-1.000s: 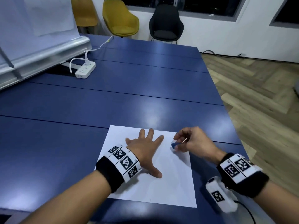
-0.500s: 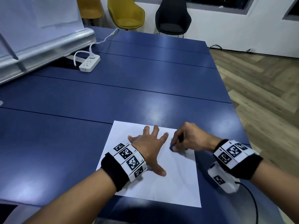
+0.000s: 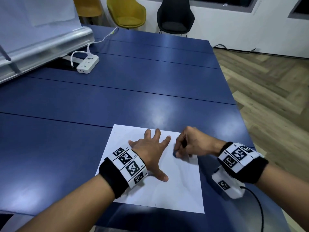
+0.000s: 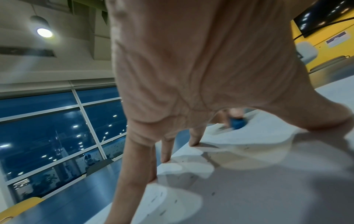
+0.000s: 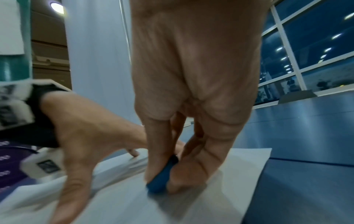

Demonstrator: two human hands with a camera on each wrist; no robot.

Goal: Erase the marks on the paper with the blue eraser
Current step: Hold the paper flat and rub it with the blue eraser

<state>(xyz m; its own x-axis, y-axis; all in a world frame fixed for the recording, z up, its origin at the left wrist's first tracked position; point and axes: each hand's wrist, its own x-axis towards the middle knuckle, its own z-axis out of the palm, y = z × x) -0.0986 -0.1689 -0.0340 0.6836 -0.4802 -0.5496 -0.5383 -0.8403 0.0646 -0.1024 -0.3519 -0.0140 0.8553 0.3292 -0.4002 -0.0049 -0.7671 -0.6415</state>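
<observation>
Rubbing step in hand, by my reading: right hand (image 3: 192, 144) pinches the blue eraser (image 5: 162, 177) between thumb and fingertips, its lower end pressed on the paper (image 3: 175, 190) at the sheet's right half, just beside the left hand's outstretched index finger; left hand (image 3: 150, 151) lies flat on the paper with fingers spread and straight, grasping nothing, pinning the sheet to the surface (image 3: 117, 101); marks themselves too faint to make out in the head view; left wrist view shows small dark specks scattered on the sheet, crumbs or marks, cannot tell which.

Next move likely calls for short strokes under steady pressure, left hand holding firm so the sheet does not buckle or slide; the eraser works close to the left fingers, so little room on that side.

Further off, nothing stands in the way: a white power strip (image 3: 87, 64) with its cable well apart at far left of the surface; a whiteboard stand's metal rail (image 3: 41, 47) beside it; beyond the far edge, yellow chairs (image 3: 128, 12) and a black chair (image 3: 175, 15); wooden floor (image 3: 267, 89) to the right.
</observation>
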